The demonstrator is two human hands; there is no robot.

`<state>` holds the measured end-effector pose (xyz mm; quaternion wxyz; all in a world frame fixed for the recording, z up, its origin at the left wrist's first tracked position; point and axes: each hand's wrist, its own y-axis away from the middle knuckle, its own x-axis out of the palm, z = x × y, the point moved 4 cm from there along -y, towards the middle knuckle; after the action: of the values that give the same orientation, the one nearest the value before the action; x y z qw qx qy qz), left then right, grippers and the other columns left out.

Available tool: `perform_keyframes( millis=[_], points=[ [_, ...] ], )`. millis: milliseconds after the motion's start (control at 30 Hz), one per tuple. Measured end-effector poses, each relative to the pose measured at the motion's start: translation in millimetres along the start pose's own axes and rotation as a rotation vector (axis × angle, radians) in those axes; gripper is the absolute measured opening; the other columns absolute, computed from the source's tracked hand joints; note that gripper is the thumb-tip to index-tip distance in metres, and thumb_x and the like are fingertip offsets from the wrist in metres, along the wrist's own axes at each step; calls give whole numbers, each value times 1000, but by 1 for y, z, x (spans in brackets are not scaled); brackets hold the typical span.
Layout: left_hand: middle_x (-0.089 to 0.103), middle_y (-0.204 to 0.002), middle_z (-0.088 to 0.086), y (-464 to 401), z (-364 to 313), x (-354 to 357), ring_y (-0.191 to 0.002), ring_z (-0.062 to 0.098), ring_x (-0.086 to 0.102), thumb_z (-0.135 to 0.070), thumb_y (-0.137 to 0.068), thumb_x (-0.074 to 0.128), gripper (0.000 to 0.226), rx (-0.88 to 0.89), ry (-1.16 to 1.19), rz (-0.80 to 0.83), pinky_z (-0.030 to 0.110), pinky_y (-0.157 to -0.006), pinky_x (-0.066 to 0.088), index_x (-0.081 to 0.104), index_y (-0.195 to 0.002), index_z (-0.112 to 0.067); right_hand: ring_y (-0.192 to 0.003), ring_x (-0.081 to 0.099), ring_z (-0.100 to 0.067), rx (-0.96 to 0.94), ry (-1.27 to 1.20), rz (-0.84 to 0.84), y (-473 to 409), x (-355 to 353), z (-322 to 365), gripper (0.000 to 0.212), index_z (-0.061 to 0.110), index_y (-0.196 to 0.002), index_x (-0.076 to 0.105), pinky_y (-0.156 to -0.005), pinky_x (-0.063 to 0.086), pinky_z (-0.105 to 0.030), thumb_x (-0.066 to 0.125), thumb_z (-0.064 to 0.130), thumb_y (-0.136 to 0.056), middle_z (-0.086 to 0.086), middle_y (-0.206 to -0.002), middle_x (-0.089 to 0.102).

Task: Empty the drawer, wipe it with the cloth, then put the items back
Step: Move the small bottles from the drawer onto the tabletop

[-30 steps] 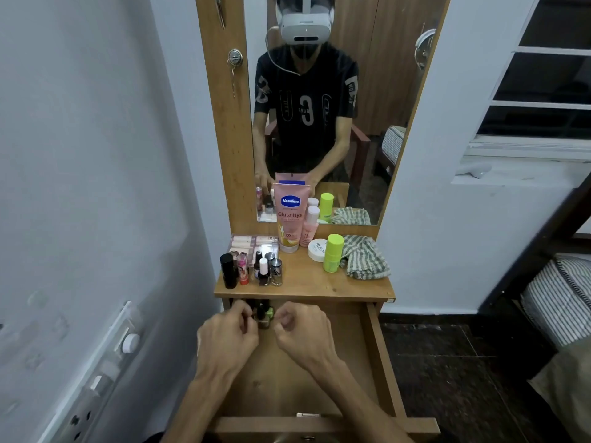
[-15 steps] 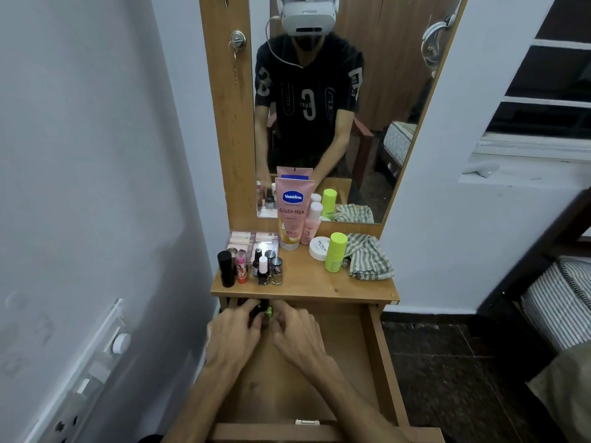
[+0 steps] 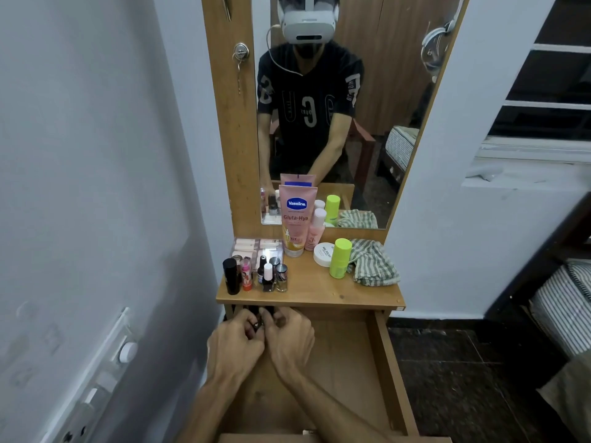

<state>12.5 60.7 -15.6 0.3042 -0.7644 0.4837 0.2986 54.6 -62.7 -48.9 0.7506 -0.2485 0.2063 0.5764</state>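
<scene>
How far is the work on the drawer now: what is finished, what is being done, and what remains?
Mostly emptied: the Vaseline tube, green bottle and small bottles stand on the tabletop, and the drawer floor looks bare. In hand: the left hand and right hand gather small dark items at the drawer's back. Left: wiping, since the striped cloth lies unused, then refilling.

You are looking at a matt wood-grain drawer [image 3: 351, 362] and counter [image 3: 319, 289], a glossy plastic lotion tube [image 3: 295, 219], a soft woven striped cloth [image 3: 374, 266], and 1 shiny metal lock [image 3: 240, 52].
</scene>
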Motion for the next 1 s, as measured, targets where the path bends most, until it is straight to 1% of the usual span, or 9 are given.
perform_keyframes(
  millis=[133,267,400,500,600,733,833,933,1000],
  points=[
    [62,-60,-15,0,1,-1,-61,1,56,-31,-75,74,13,-5,1,22,25,-60,44,61,-79,-31,-70,65,-24,49,-34,-58,-1,3,1,35,17,-71,69,-60,46,-36,70,48,-86,1,-72,70],
    [63,-61,-15,1,0,-4,-62,2,59,-31,-77,72,8,7,17,26,26,-61,47,64,-78,-30,-75,69,-18,-13,7,-5,-1,-4,2,30,20,-80,75,-64,51,-33,69,50,-82,5,-79,74],
    [63,-58,-16,6,-4,-11,-57,3,59,-30,-75,77,9,31,69,9,22,-57,45,69,-78,-29,-76,68,-9,-164,18,26,4,-28,4,22,28,-86,76,-66,52,-30,68,47,-81,13,-81,73],
    [63,-56,-18,10,-11,-19,-54,2,60,-30,-71,81,12,89,90,2,18,-56,47,70,-76,-30,-71,67,-3,-205,-36,46,6,-52,7,19,30,-83,76,-66,55,-28,68,47,-78,19,-74,70],
    [64,-57,-19,12,-25,-28,-59,1,63,-27,-69,83,14,160,110,18,19,-58,51,69,-74,-31,-68,68,0,-240,-94,25,7,-78,10,16,30,-79,76,-64,57,-29,71,45,-76,21,-69,69],
    [63,-57,-16,6,-61,-43,-59,5,62,-22,-71,81,15,294,127,22,15,-54,48,68,-73,-30,-66,68,0,-296,-140,-36,-6,-114,25,5,31,-80,75,-62,60,-26,78,34,-78,18,-66,69],
    [63,-58,-16,-9,-92,-54,-59,3,61,-27,-75,79,10,365,102,-3,19,-59,50,70,-78,-30,-66,67,2,-321,-135,-101,-28,-137,37,5,26,-82,78,-63,58,-21,81,29,-80,17,-68,69],
    [62,-61,-16,-32,-117,-60,-63,2,59,-34,-79,76,9,424,10,-34,28,-65,53,72,-85,-29,-65,65,3,-300,-81,-117,-49,-146,46,9,27,-81,80,-65,59,-26,78,35,-79,19,-68,69],
    [63,-64,-15,-49,-131,-62,-66,3,59,-35,-81,76,12,453,-13,-31,28,-68,53,74,-90,-27,-67,65,2,-287,-33,-118,-62,-147,49,13,27,-84,81,-68,60,-30,76,39,-79,19,-70,70]
  ],
)
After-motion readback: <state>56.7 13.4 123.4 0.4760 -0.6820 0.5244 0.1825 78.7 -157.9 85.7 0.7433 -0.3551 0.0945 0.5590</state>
